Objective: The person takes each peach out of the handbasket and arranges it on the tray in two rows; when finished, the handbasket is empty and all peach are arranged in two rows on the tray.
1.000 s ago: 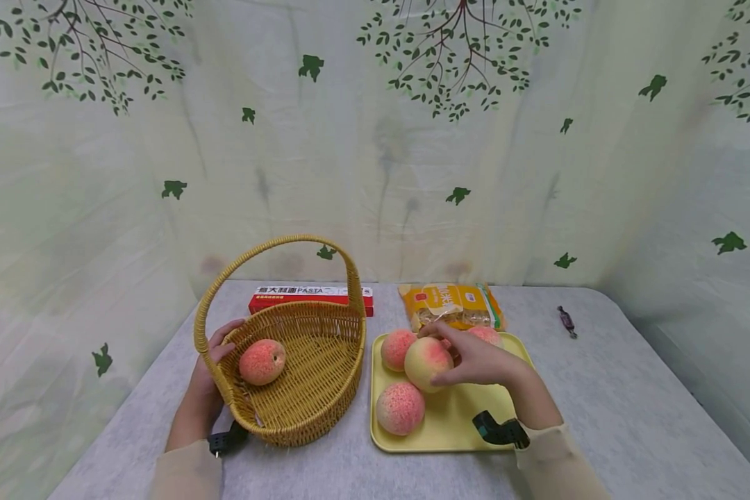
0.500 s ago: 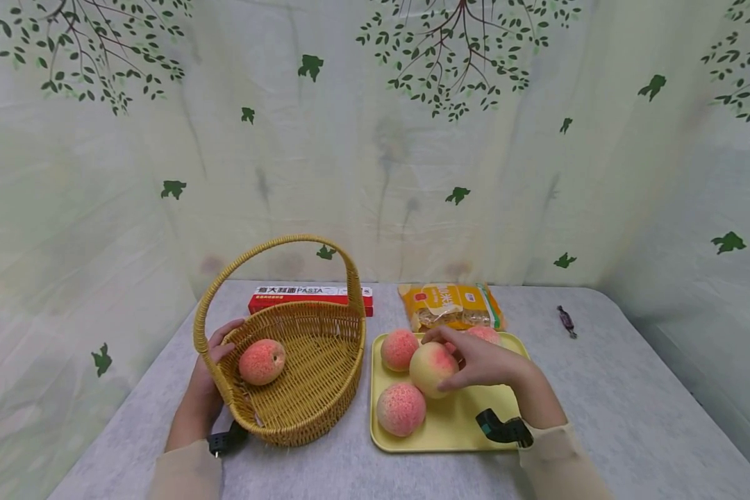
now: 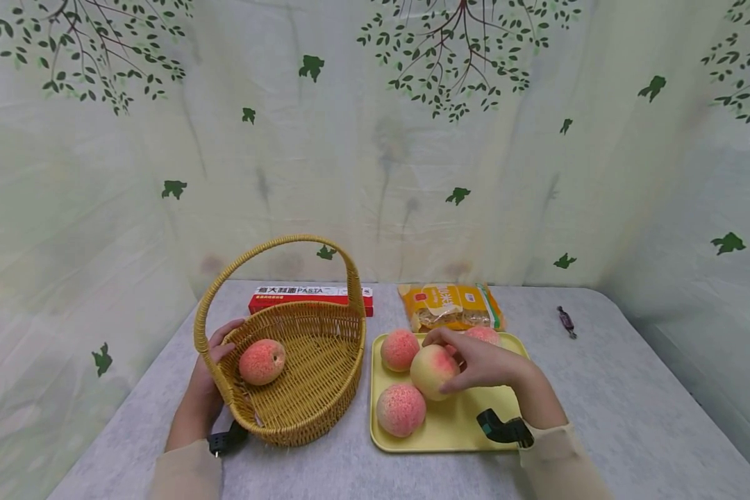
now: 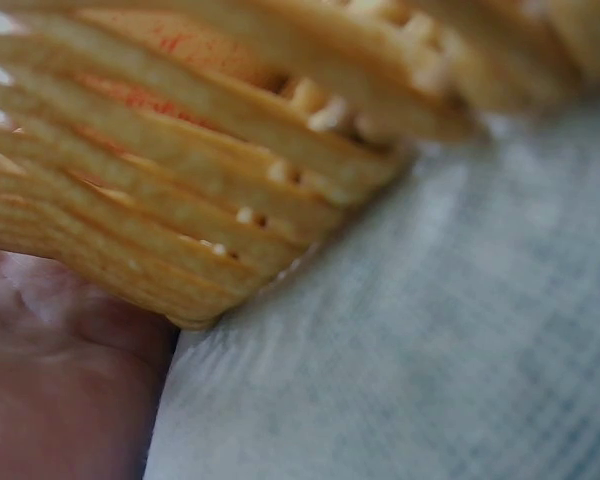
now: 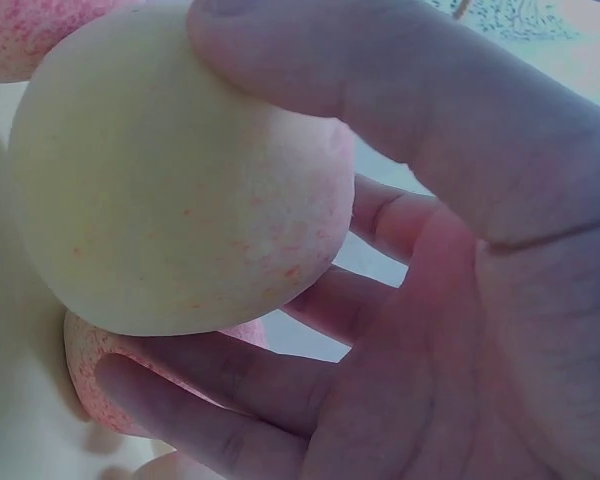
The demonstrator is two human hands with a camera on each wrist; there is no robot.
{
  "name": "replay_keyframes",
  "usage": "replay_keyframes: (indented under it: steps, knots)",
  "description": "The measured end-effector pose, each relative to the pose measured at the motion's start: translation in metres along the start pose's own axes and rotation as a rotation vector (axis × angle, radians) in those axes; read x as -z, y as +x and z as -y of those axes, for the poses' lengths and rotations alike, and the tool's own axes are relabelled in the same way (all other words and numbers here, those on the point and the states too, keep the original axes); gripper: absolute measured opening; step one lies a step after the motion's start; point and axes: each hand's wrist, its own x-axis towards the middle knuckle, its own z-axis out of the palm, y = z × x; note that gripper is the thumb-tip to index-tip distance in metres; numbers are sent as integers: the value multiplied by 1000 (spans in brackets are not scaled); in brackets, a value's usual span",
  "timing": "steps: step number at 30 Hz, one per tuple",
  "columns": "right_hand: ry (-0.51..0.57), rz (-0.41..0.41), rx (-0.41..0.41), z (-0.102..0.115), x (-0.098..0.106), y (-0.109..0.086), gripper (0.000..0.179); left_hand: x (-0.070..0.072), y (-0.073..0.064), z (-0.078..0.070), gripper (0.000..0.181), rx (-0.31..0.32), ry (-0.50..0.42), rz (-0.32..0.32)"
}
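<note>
My right hand (image 3: 478,359) grips a pale yellow peach (image 3: 433,375) with a pink blush, low over the yellow tray (image 3: 475,434). In the right wrist view the thumb lies across this peach (image 5: 180,180) and the fingers curl beneath it. Speckled pink peaches share the tray: one at the back left (image 3: 400,350), one at the front left (image 3: 401,410), and one at the back right (image 3: 482,335), partly hidden by the hand. My left hand (image 3: 215,354) holds the left rim of a wicker basket (image 3: 306,417). Inside the basket lies a reddish peach (image 3: 262,362).
Behind the basket is a red and white pasta box (image 3: 311,298). An orange food packet (image 3: 453,305) lies just beyond the tray. A small dark wrapped candy (image 3: 566,322) sits at the right of the table. The basket's tall handle (image 3: 281,241) arches above it.
My right hand has shifted slightly to the right and toward me with the pale peach in its grip. The left hand and the basket have stayed in place.
</note>
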Motion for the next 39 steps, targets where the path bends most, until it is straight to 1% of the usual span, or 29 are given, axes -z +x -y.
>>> replay_keyframes:
  steps: [6,11,13,20,25,32,39]
  knots:
    - [-24,23,23,0,2,-1,62,-2,-2,-2,49,-3,6,0]
    - [-44,52,74,0,3,-2,64,-1,-2,-1,48,-15,2,7]
    - [-50,66,81,-1,3,-2,65,-1,-1,-1,47,-20,-5,10]
    - [-67,100,46,-3,4,-4,66,0,0,0,46,-43,-30,27]
    - [-108,121,34,-5,4,-7,64,0,0,0,46,-43,-34,26]
    - [-156,152,42,-8,7,-10,63,0,0,0,45,-41,-36,26]
    - [-57,217,63,-18,9,-10,52,1,1,1,46,-35,-38,20]
